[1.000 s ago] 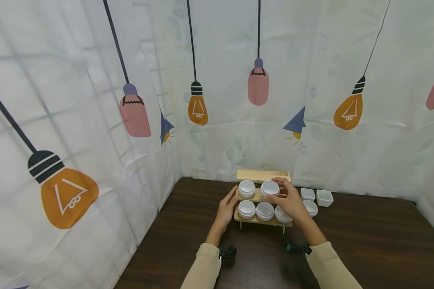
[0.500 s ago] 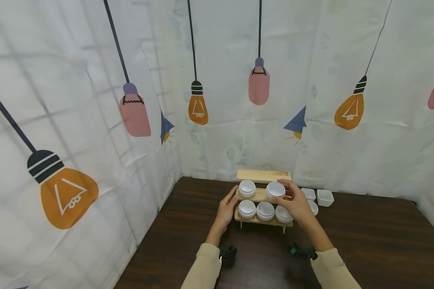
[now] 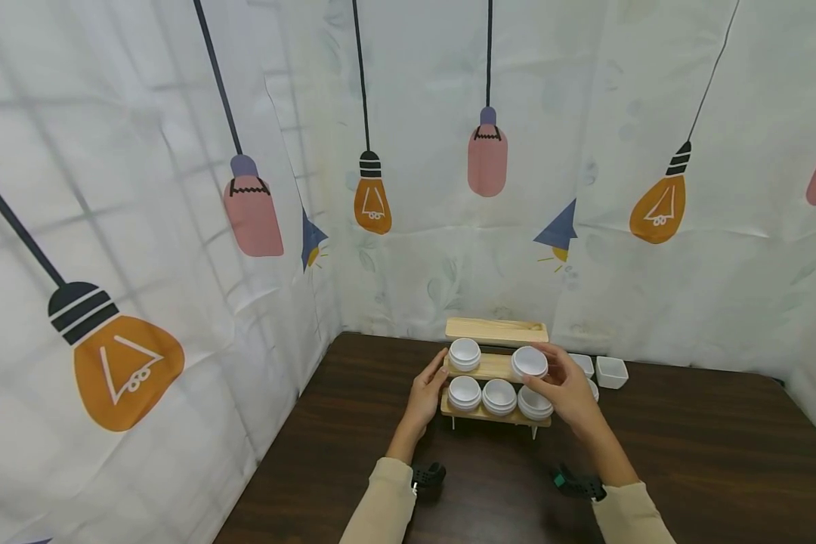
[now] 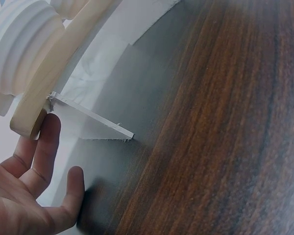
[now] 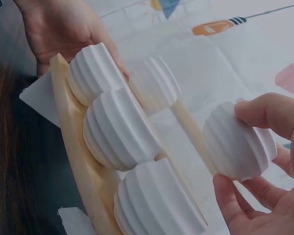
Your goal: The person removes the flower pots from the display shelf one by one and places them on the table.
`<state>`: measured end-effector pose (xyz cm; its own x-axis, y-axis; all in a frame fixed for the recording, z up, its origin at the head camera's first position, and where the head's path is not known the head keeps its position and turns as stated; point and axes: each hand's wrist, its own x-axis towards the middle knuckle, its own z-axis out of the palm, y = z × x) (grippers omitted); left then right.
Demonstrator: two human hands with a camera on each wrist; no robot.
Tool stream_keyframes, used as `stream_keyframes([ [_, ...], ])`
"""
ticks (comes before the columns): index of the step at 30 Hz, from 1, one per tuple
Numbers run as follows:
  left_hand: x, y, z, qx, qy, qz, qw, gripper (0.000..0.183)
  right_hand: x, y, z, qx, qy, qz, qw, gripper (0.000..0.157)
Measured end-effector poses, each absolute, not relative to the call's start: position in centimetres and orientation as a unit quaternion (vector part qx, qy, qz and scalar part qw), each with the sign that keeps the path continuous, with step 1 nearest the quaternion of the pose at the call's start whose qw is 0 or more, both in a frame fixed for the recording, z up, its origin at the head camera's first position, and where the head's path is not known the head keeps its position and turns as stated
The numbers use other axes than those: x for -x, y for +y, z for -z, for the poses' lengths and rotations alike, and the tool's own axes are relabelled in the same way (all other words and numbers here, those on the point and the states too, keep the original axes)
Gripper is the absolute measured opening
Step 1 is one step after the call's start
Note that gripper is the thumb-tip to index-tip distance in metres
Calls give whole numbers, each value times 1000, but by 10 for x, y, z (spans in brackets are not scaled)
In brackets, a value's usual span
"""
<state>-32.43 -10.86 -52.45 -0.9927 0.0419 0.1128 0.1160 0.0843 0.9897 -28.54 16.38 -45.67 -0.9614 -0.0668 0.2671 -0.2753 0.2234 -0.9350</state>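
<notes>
On the dark table stands a three-tier wooden stand (image 3: 495, 330). My right hand (image 3: 567, 385) pinches a ribbed white bowl (image 5: 238, 142) at the right end of the middle tier, thumb on its rim side and fingers on the other side. Whether the bowl's base touches the tier is unclear. My left hand (image 3: 423, 396) holds the left end of the stand; in the left wrist view its fingers (image 4: 49, 142) reach round the wooden tier's end, thumb hidden. Another white bowl (image 3: 465, 354) sits at the middle tier's left end. Three more bowls (image 3: 499, 397) line the lower tier.
Right of the stand are small square white dishes (image 3: 612, 372) and a round white bowl partly hidden behind my right hand. A white printed curtain (image 3: 408, 287) hangs right behind the table. The stand rests on thin white supports (image 4: 95, 116).
My right hand has moved the pinched bowl rightward along the middle tier, widening the gap to the left bowl. My left hand stays at the stand's end.
</notes>
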Motion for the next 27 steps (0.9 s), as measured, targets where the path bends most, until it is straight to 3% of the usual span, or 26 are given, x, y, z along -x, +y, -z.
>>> stream_keyframes([
  [27, 323, -109, 527, 58, -740, 668, 42, 48, 271, 188, 470, -83, -770, -624, 107, 60],
])
